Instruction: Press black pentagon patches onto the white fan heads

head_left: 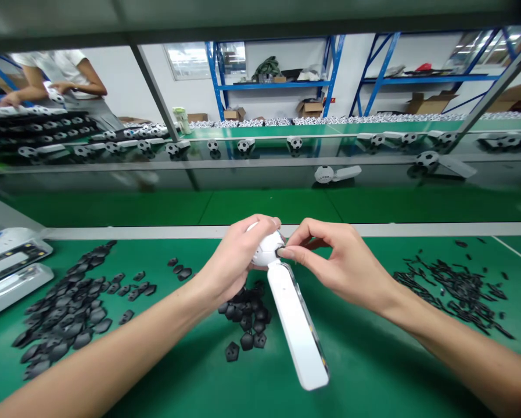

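L hand (pixel 229 261) wrapped round white ball (pixel 265 249) on long white handle (pixel 297 328), mid-frame, handle angled down twd bottom edge. R hand (pixel 338 261) narrow pinch, thumb + index holding small black patch (pixel 280 252) against ball. Black pentagon pcs (pixel 245 318) just below, more lower left (pixel 64 307), black strips (pixel 452 284) right, all on green mat (pixel 365 371); co-worker (pixel 55 72) upper left.

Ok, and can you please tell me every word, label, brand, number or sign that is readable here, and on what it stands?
None can be read: the small red sign on the blue shelf upright is too small, and the white ball-headed piece shows no lettering.
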A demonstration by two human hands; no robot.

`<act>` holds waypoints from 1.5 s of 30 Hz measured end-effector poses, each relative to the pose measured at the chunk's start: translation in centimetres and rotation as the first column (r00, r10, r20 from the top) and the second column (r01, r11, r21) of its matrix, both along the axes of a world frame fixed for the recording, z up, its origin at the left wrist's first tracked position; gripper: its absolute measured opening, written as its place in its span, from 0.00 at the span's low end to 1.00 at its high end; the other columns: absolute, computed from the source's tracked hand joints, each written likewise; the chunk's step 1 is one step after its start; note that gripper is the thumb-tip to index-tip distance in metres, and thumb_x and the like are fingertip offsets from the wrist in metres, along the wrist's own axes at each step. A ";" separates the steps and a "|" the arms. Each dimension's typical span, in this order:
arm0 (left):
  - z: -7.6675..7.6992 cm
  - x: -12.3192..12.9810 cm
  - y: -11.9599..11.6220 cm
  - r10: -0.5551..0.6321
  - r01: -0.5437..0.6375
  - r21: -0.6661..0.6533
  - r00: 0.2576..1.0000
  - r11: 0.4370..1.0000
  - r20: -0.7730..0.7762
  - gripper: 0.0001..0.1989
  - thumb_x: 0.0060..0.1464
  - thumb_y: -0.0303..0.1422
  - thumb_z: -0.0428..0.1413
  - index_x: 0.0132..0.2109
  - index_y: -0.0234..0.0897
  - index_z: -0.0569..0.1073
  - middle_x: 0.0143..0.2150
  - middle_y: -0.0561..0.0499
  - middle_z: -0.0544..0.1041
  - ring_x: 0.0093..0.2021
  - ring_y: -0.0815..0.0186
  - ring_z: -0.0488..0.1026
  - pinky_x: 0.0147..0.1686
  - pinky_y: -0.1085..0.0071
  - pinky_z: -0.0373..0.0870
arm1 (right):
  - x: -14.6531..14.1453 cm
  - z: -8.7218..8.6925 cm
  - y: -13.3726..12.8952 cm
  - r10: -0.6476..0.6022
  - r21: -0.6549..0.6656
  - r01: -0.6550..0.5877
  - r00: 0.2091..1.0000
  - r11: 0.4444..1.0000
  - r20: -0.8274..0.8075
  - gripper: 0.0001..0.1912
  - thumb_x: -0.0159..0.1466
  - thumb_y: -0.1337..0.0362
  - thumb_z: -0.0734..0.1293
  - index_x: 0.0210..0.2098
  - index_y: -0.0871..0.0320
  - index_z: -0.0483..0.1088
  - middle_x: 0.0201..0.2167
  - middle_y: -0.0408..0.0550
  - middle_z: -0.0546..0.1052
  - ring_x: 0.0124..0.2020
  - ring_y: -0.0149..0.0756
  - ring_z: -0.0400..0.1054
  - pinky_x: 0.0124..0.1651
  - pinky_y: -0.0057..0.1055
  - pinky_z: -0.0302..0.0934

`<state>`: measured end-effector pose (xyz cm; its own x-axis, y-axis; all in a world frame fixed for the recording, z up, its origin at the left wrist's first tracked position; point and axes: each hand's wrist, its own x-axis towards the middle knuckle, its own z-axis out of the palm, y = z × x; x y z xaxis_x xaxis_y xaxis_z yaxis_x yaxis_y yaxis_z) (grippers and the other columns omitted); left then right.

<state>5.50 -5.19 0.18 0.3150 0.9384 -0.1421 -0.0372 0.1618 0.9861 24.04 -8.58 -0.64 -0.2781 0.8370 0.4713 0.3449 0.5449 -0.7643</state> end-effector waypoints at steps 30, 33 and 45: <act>1.2 -0.5 -1.9 0.015 0.065 0.275 0.960 0.959 -0.279 0.12 0.57 0.42 0.59 0.33 0.38 0.76 0.32 0.51 0.75 0.31 0.64 0.67 0.28 0.71 0.61 | -1.0 -1.2 -0.7 -0.032 -0.237 -0.021 0.975 0.971 -0.218 0.20 0.60 0.54 0.82 0.35 0.55 0.68 0.29 0.40 0.76 0.31 0.33 0.72 0.33 0.28 0.69; 1.2 -0.3 -2.0 0.014 0.033 0.269 0.985 0.963 -0.173 0.13 0.59 0.42 0.60 0.34 0.38 0.76 0.31 0.51 0.74 0.29 0.65 0.66 0.25 0.71 0.60 | -1.4 -1.9 -1.0 -0.025 0.078 0.036 0.990 0.996 -0.142 0.17 0.70 0.52 0.75 0.37 0.53 0.65 0.32 0.41 0.75 0.30 0.32 0.71 0.34 0.28 0.70; 2.0 -3.2 4.4 0.395 -0.293 0.809 0.915 0.510 0.083 0.16 0.62 0.44 0.68 0.42 0.39 0.74 0.39 0.56 0.76 0.39 0.68 0.73 0.42 0.69 0.72 | -0.4 -1.5 0.2 -0.099 -0.080 0.111 0.984 0.991 0.147 0.14 0.72 0.57 0.74 0.31 0.55 0.76 0.24 0.40 0.77 0.23 0.31 0.67 0.27 0.30 0.56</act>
